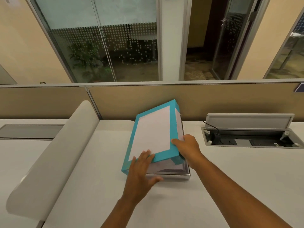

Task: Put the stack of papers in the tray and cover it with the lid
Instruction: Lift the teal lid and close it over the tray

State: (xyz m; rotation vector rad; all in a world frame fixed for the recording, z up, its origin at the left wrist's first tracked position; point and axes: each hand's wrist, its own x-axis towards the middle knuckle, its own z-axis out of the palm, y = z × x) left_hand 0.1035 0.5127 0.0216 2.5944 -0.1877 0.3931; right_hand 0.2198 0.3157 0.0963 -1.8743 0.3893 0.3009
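Note:
A teal lid with a white panel (153,132) hangs tilted over a silver tray (179,176) on the white desk. Its left side is low and its right side is raised. White papers (162,166) show inside the tray under the lid's near edge. My left hand (141,171) grips the lid's near edge, fingers on top. At the near right corner my right hand (185,147) holds the lid, thumb on top and fingers underneath. Most of the tray and the papers are hidden by the lid.
A curved white divider (54,155) rises at the left of the desk. At the right, an open cable box with sockets (250,137) is set into the desk, its flap up. A beige partition (148,99) runs along the back edge.

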